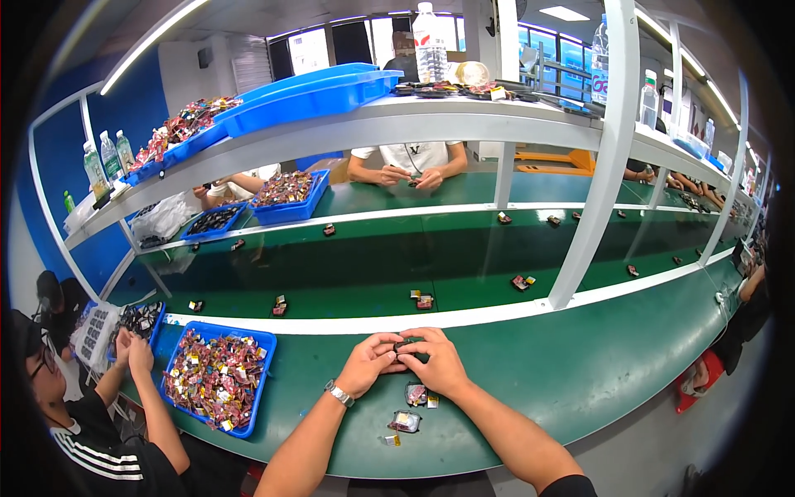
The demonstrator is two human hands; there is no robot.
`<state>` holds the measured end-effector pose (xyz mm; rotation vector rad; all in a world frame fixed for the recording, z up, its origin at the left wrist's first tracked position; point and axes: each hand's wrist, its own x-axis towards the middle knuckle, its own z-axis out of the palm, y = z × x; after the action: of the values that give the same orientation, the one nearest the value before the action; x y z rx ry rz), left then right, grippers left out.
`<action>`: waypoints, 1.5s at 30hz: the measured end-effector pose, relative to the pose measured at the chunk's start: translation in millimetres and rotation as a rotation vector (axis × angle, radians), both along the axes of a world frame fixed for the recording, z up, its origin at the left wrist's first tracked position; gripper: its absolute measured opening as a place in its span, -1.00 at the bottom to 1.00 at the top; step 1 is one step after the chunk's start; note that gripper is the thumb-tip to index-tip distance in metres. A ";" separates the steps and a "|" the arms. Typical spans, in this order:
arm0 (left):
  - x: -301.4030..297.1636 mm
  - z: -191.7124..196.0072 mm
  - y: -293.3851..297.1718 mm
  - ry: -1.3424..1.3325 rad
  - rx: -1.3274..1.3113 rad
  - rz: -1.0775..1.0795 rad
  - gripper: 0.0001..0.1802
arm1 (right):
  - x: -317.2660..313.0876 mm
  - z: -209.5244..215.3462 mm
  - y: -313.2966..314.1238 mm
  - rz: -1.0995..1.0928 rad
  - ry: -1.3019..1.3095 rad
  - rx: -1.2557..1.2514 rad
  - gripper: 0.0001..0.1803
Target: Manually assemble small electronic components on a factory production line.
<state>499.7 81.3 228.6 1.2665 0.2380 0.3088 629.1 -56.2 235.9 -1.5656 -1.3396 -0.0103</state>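
My left hand (370,362), with a metal-banded watch on its wrist, and my right hand (434,361) meet over the green bench. Between their fingertips is a small black casing (403,351), mostly covered by the fingers. Just below my hands lies a small dark-rimmed electronic assembly (416,393) with a red part and a yellow-white tab beside it. Nearer to me rests a second assembly (405,422), pale inside, with a separate yellow-white tab (391,441) at its lower edge.
A blue tray (269,341) heaped with small red circuit parts stands left of my arms. Beyond a white rail, a dark green belt (356,286) carries scattered assemblies (424,301). A white upright (592,190) supports the shelf. A co-worker (91,439) sits at the left; another works opposite.
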 end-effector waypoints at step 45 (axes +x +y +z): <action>-1.2 -6.2 -0.1 -0.060 -0.009 0.099 -0.71 | -16.0 8.3 2.1 -0.007 -0.097 0.066 -0.75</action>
<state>498.5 81.2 222.4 1.2374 0.2515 0.4295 613.1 -54.1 244.2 -1.5305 -1.3948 -0.1351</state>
